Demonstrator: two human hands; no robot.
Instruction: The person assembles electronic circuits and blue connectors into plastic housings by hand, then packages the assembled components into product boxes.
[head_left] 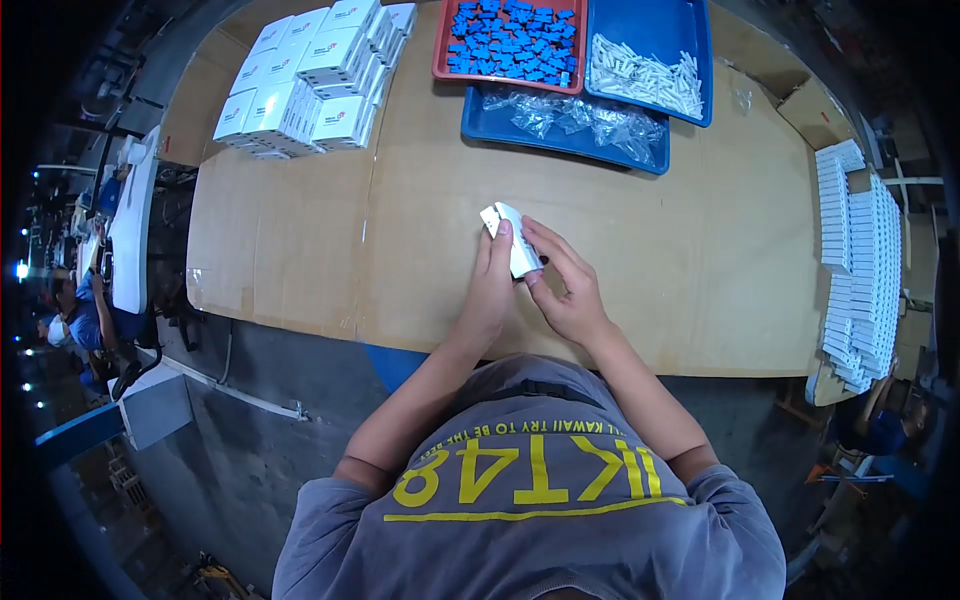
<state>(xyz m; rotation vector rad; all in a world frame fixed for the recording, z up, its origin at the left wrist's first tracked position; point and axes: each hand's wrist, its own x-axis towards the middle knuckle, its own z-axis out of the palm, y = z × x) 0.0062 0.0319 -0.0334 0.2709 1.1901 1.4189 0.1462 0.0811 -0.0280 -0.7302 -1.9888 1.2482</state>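
Over the middle of the cardboard-covered table, both my hands hold one small white box (518, 250). My left hand (489, 275) grips its left side, the thumb lying along the upper face. Closed on the right side and lower corner is my right hand (566, 285), with its thumb near the bottom end. The box is tilted, and a flap or edge stands out at its top left. What is inside the box cannot be seen.
White boxes (290, 85) are stacked at the far left. A red tray (437, 62) of blue pieces and a blue tray (705, 60) of white parts rest beside a blue tray (480, 125) of clear plastic bags. Small white boxes (865, 250) line the right edge.
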